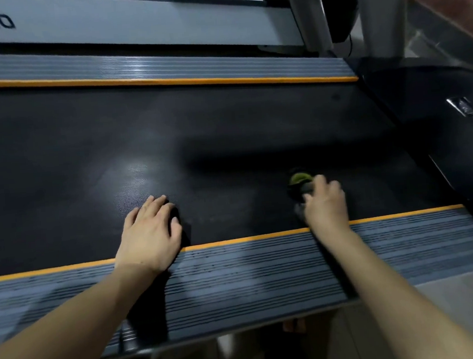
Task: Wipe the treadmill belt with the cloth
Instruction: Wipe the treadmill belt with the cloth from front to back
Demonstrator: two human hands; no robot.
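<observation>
Gym: side-by-side treadmills (169, 145)

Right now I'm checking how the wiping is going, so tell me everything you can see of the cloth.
The cloth shows only in part: a small, bunched wad, yellow-green on top and dark grey below, soft-looking and blurred. It lies on the black treadmill belt, near the belt's right end and close to the near orange-edged side rail. The right hand covers most of it and grips it against the belt. Its full size and shape are hidden.

The belt (225, 128) is black and finely dotted, the side rail (266, 268) grey-striped with orange edging, the cloth (299, 180) green and dark.
</observation>
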